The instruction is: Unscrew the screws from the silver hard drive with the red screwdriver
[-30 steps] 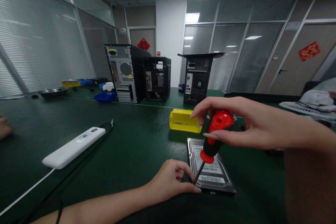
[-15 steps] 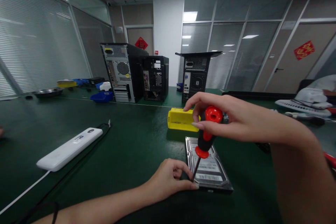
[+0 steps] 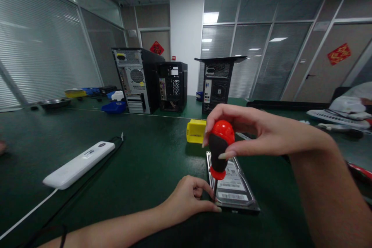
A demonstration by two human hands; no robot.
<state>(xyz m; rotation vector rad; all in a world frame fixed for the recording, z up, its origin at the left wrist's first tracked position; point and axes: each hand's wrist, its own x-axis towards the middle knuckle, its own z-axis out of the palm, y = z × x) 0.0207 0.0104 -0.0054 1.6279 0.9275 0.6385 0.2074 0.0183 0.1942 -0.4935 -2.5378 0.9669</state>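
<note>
Green matting covers the bench [image 3: 139,162]; all positions are referenced to the hard drive [image 3: 232,186], lying flat, label up. Right hand [image 3: 247,131] pinches the screwdriver [image 3: 219,149] by its red cap, holding it upright so the tip meets the drive's near-left corner, apparently at a screw. Left hand [image 3: 186,201], fingers curled, braces that corner. Behind the drive: yellow box [image 3: 196,131]

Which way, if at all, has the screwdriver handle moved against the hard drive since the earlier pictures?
Yes. The screwdriver handle swung left and more upright over the hard drive, tip at the near-left corner.
</note>
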